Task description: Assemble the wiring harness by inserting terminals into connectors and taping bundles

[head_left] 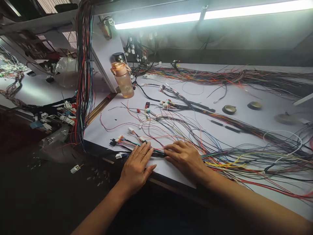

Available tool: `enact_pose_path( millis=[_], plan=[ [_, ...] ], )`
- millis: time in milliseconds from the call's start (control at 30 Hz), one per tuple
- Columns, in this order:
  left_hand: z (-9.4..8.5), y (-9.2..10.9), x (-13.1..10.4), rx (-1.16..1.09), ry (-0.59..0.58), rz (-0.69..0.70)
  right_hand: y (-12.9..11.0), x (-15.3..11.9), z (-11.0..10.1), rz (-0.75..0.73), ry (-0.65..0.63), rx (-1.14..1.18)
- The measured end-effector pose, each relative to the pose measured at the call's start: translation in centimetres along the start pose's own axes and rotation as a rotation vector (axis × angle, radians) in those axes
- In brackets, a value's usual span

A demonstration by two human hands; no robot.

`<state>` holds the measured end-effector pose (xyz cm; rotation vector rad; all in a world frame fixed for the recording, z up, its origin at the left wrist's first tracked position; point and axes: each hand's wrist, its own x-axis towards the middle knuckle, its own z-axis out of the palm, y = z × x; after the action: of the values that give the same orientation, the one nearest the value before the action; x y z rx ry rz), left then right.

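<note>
My left hand [138, 166] lies flat, fingers together, on the slim multicoloured wire bundle [158, 152] stretched along the front edge of the white-topped bench [163, 169]. Farther right, my right hand [184, 158] curls over it; whether pinching, I cannot tell.

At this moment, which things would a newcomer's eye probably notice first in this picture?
Probably the bright tube lights across the top come first, then the thick wire bundle hanging at left, beside the orange-tinted bottle. Near the front edge of the white tabletop, the left hand and right hand lie over a strand of wires.
</note>
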<state>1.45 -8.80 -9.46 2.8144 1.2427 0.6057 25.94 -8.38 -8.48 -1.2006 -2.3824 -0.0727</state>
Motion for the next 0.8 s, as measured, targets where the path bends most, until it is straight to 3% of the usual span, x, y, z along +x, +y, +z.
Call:
enact_pose_path(
  millis=[167, 233, 367, 533, 800],
  plan=[
    [0.3, -0.3, 0.1, -0.027, 0.051, 0.016, -0.3, 0.4, -0.8, -0.009, -0.04, -0.029],
    [0.6, -0.6, 0.2, -0.039, 0.071, 0.028, 0.6, 0.8, -2.4, 0.016, -0.058, -0.007],
    [0.8, -0.7, 0.4, -0.077, 0.091, 0.027, 4.5, 0.5, -7.1, 0.234, -0.021, 0.012],
    [0.6, -0.3, 0.5, -0.121, 0.075, -0.026, 8.7, -3.6, -10.6, 0.351, -0.067, 0.003],
    [0.8, -0.4, 0.4, -0.067, 0.069, -0.031, 7.7, -11.8, -11.0, 0.392, -0.185, -0.107]
  ],
)
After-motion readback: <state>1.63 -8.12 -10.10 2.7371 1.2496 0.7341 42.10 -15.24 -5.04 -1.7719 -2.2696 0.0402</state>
